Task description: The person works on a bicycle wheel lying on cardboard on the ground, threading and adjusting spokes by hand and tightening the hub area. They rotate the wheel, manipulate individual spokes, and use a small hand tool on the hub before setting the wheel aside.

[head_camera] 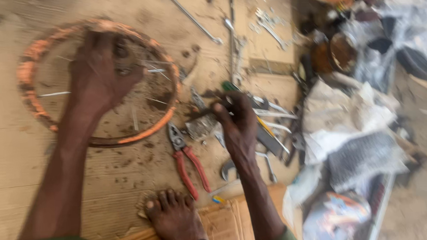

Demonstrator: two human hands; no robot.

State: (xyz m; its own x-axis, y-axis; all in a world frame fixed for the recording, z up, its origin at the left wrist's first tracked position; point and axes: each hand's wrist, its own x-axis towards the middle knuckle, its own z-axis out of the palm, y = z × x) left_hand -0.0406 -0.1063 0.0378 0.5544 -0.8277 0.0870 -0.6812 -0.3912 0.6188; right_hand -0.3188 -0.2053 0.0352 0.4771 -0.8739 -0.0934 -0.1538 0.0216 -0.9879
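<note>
Hands apart: left hand (101,74) gripping orange wheel rim's (26,71) hub, right hand (238,121) closed on dark tool (201,112).

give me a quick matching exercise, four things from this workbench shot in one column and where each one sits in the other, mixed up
Things:
1. left hand
2. right hand
3. red-handled pliers
4. long spanner

Places:
A. top of the picture, lying alone on the board
B. over the middle of the orange-rimmed wheel
C. between the wheel and the bare foot
D. at the heap of tools right of the wheel

Pairs: 1-B, 2-D, 3-C, 4-A
</note>
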